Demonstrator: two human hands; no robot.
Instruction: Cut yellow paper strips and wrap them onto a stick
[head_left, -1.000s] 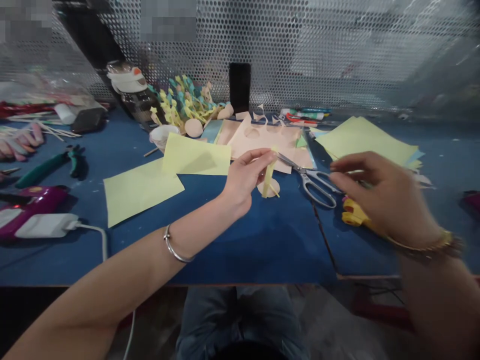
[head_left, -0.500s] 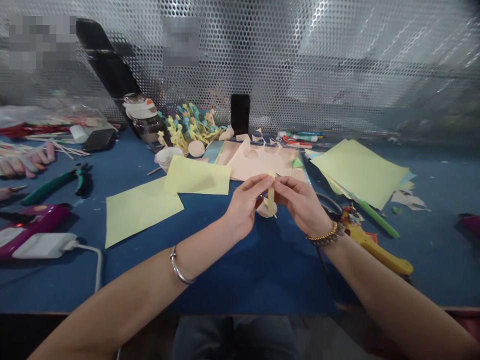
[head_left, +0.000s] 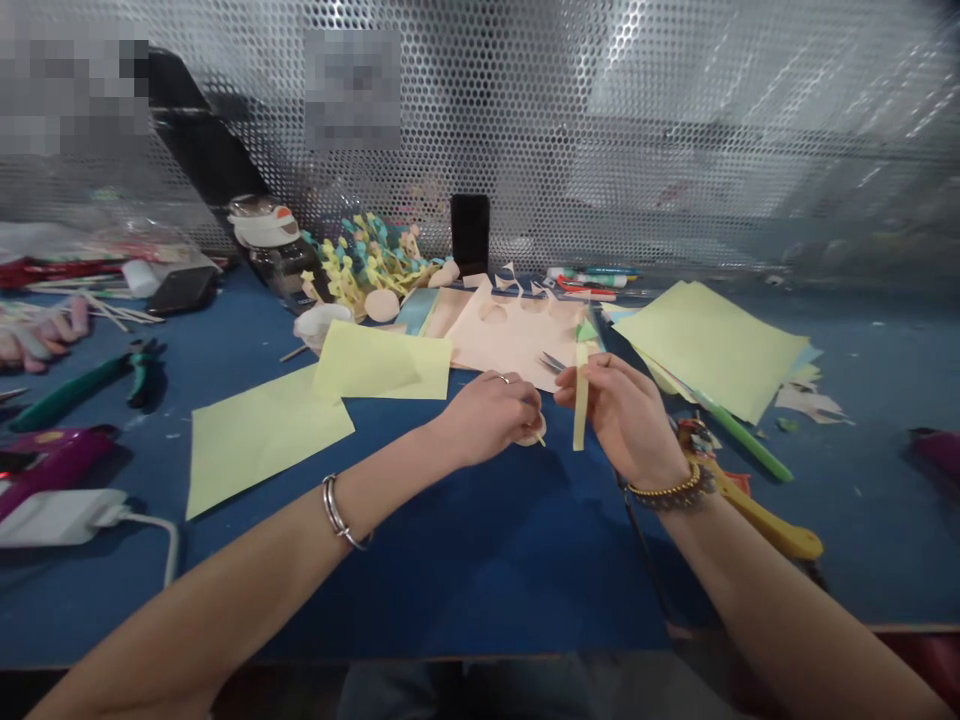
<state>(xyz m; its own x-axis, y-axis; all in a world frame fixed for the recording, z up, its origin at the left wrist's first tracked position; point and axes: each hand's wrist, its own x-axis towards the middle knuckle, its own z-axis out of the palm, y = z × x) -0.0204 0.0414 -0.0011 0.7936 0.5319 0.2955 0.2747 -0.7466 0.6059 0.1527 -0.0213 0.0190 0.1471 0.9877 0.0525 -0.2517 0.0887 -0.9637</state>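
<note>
My left hand [head_left: 499,418] is lowered toward the blue table, fingers bent and closed over a small pale round piece [head_left: 534,433] with a thin yellowish end sticking out. Most of that piece is hidden under the fingers. To its right, my right hand [head_left: 621,408] pinches a narrow pale yellow paper strip [head_left: 580,400] that hangs upright. From the same hand a pointed metal tool [head_left: 553,363] juts out to the left; its handle is hidden, so its kind is unclear. The two hands are apart.
Yellow paper sheets [head_left: 259,435] lie left, with more sheets [head_left: 720,345] at right. Pink cut paper [head_left: 495,340] is behind the hands. Green-handled pliers [head_left: 82,385], a yellow glue gun [head_left: 780,525], a green pen-like tool [head_left: 750,440], a bottle [head_left: 270,245] and an upright phone [head_left: 470,235] stand around.
My hands, together on the strip before, have parted. The left let go of the strip and moved down to the round piece; the right moved rightward with the strip, and the metal tip shows more.
</note>
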